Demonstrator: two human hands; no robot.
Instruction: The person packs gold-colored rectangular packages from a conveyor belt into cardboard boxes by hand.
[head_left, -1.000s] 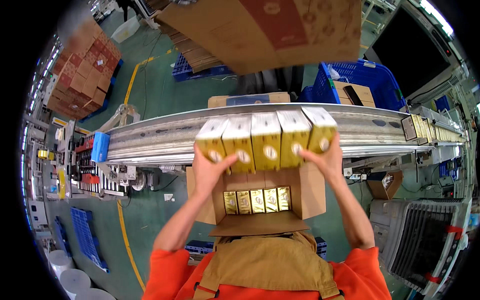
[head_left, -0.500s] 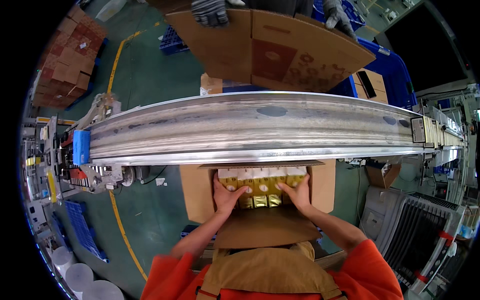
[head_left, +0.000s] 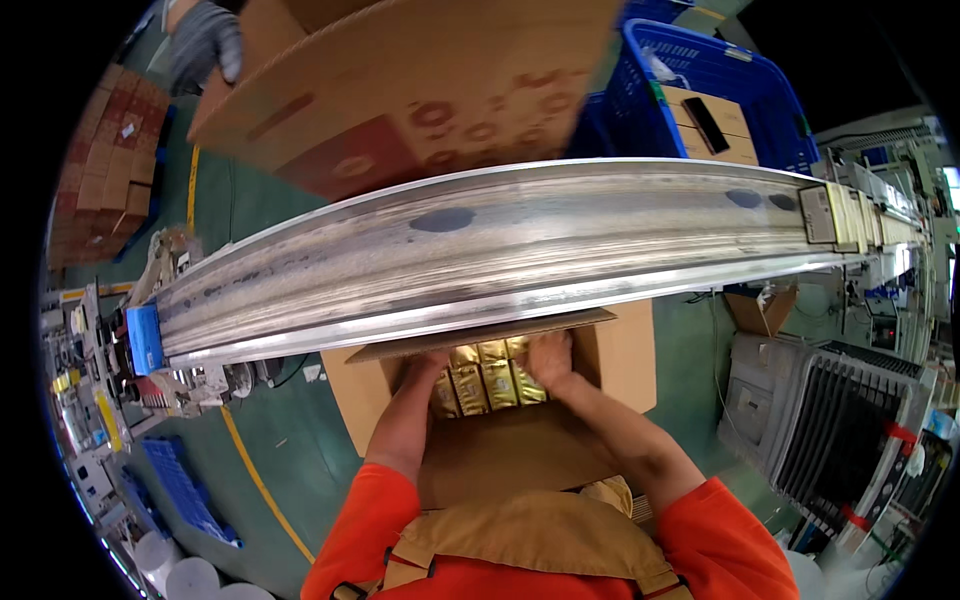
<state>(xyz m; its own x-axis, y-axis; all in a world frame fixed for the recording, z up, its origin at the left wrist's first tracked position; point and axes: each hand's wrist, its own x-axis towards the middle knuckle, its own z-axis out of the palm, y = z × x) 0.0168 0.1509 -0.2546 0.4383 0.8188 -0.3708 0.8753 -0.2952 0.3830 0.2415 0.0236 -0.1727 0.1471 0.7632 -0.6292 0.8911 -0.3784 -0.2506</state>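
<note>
An open cardboard carton (head_left: 625,365) stands below the conveyor, its flaps folded outward. Inside it lie rows of shiny gold packs (head_left: 490,383). Both my hands reach down into the carton, at opposite ends of the packs. My left hand (head_left: 430,362) is closed against the left end, its fingertips hidden under the far flap (head_left: 480,336) and in shadow. At the right end, my right hand (head_left: 548,360) has its fingers bent and pressed on the packs. How deep the packs reach cannot be seen.
A metal conveyor (head_left: 480,240) crosses just beyond the carton, with boxes (head_left: 830,215) at its right end. Across it, a co-worker's gloved hand (head_left: 205,48) holds a large carton (head_left: 400,100). A blue crate (head_left: 765,85) and a grey machine (head_left: 800,430) stand at right.
My hands have gone deeper into the carton with the packs, and their white parts no longer show. The co-worker's large carton has shifted left and tilted. The whole view has turned slightly.
</note>
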